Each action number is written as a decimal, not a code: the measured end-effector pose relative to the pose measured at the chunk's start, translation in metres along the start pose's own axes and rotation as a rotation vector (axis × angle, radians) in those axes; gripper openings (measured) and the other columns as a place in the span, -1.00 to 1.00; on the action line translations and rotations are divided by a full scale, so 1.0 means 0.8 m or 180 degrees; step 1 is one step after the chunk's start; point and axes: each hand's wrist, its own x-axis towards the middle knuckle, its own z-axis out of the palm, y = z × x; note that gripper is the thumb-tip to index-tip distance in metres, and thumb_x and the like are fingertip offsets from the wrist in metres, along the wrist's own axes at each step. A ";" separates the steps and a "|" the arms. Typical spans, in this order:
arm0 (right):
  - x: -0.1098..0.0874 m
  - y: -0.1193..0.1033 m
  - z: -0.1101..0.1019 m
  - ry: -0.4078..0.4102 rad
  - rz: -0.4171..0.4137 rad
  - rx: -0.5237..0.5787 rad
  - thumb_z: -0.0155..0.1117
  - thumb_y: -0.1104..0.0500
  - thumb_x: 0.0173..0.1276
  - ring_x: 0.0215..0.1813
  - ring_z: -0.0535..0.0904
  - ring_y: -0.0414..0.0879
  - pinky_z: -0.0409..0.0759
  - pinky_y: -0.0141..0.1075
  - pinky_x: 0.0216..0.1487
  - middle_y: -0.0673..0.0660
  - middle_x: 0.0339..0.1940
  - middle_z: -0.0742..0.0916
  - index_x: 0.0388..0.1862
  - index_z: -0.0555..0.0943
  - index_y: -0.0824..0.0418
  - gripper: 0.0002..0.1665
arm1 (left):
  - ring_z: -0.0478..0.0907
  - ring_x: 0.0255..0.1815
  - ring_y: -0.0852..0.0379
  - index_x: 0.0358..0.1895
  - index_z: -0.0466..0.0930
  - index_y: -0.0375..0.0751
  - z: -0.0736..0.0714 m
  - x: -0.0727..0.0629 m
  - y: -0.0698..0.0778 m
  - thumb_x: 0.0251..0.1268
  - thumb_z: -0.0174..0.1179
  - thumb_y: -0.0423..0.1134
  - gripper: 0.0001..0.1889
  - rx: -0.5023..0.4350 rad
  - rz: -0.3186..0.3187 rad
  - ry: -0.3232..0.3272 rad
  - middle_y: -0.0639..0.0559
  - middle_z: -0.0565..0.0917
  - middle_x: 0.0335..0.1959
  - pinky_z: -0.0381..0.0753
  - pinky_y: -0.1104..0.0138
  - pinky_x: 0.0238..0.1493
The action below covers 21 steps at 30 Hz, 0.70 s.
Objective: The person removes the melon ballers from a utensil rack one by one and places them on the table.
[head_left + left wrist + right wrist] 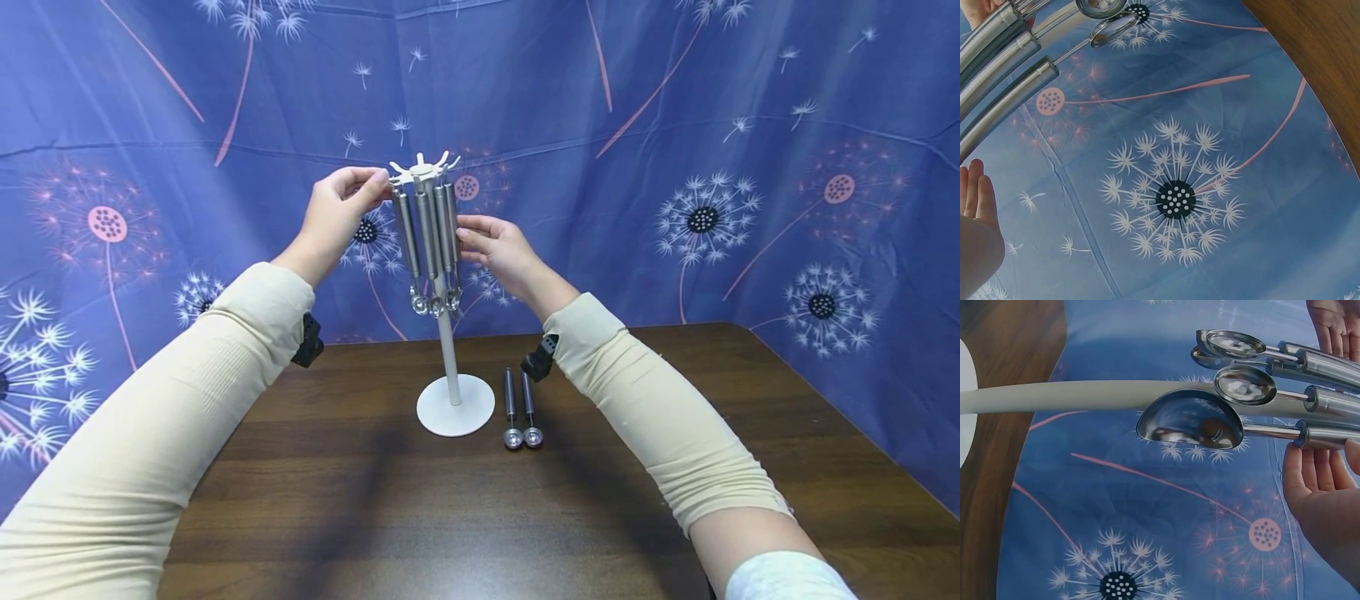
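Steel scoops (428, 237) hang from the white stand (447, 354), long axes nearly vertical, bowls (1191, 422) pointing down. Right grip (504, 257) holds one handle (1325, 433). Left grip (337, 207) is narrow near the top; its contact is hidden, I cannot tell what it holds.

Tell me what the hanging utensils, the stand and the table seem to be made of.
Hanging utensils: polished metal, probably stainless steel, given the mirror-like bowls.
Stand: smooth white, painted metal or plastic; its even colour can't settle which.
Table: wood or laminate; visible grain, slight sheen.
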 end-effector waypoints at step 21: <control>-0.001 -0.008 -0.014 0.0090 -0.0148 -0.0276 0.07 0.28 0.49 -0.13 0.58 -0.18 0.55 -0.22 0.19 0.22 0.07 0.62 0.27 0.43 0.42 -0.57 | 0.60 -0.11 0.30 0.15 0.50 -0.40 0.001 -0.002 0.005 0.42 0.14 -0.12 -0.57 0.0042 -0.0041 -0.0004 0.25 0.65 -0.30 0.48 0.28 0.27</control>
